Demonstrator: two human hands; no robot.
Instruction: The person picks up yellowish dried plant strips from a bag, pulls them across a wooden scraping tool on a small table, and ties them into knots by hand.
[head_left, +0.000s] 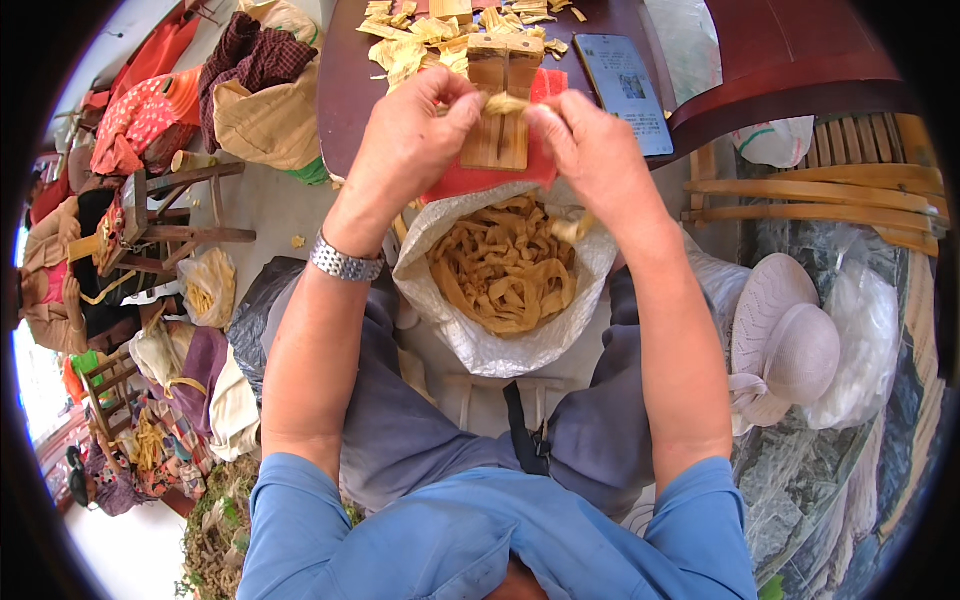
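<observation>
Between my two hands a short yellow strand of twisted dry husk (pixel 507 104) is stretched. My left hand (pixel 425 130) is closed, thumb and fingers pinching the strand's left end. At its right end my right hand (pixel 590 145) pinches it the same way. Just under the strand lies a grooved wooden block (pixel 495 148) on a red cloth (pixel 447 183) at the table's near edge. Below my hands, a white woven sack (pixel 425 275) between my knees holds a heap of coiled yellow-brown husk cord (pixel 505 275). A piece of cord hangs over the sack's right rim.
Loose pale husks (pixel 400 55) are scattered on the dark red table (pixel 350 110). A phone (pixel 625 90) with a lit screen lies right of the block. A sun hat (pixel 785 345) sits at my right by wooden chairs (pixel 820 195). Stools (pixel 175 215), bags and other people are at left.
</observation>
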